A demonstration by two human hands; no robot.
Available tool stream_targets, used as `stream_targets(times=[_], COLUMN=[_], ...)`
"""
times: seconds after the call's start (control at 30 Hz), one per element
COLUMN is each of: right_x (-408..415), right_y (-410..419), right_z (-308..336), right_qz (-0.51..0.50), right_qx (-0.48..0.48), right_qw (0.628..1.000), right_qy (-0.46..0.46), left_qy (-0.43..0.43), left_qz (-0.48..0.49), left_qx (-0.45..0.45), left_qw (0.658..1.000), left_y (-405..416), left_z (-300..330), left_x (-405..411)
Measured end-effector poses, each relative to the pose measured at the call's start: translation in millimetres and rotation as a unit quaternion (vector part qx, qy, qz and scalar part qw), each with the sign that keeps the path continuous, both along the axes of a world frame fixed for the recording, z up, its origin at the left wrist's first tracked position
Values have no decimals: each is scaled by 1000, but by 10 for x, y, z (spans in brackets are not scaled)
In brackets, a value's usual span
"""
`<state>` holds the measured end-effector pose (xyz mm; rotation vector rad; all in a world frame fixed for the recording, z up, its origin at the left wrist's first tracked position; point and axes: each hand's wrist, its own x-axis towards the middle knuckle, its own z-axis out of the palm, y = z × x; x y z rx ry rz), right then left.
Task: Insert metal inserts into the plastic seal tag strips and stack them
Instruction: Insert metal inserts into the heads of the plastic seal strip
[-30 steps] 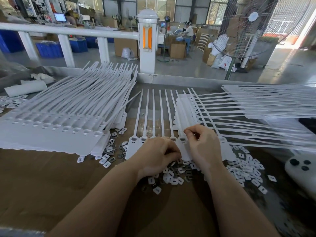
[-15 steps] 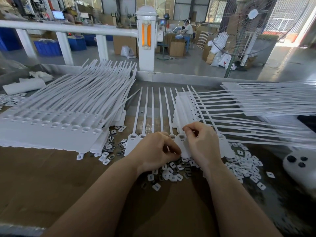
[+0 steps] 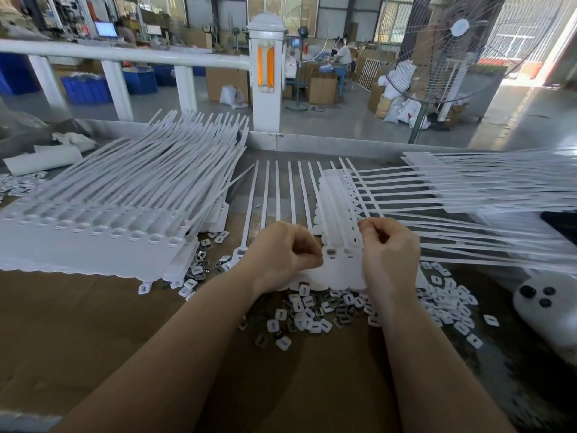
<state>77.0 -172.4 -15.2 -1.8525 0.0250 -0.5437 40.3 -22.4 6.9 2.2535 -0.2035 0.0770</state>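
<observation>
My right hand's fingers (image 3: 370,228) have lifted off the strip (image 3: 338,260) on the bench (image 3: 93,323), pinched together, maybe on an insert, while my left hand (image 3: 282,256) stays curled beside its empty slots.

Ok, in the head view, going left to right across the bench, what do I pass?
Big stack of seal tag strips → left hand → strip being worked → right hand → scattered inserts → white device with dark buttons.
</observation>
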Motion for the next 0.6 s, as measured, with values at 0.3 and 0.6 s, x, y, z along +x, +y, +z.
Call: stream_targets(times=[0.3,0.6], right_x=[-19,-8], right_y=[-41,-49], right_z=[49,49], right_qz=[-37,-38], right_qx=[78,89], right_qw=[996,995], right_qy=[2,32], left_qy=[38,72], left_qz=[10,39], left_qx=[26,-17], left_qw=[999,996], left_y=[-214,-341], left_z=[76,33], left_x=[261,433])
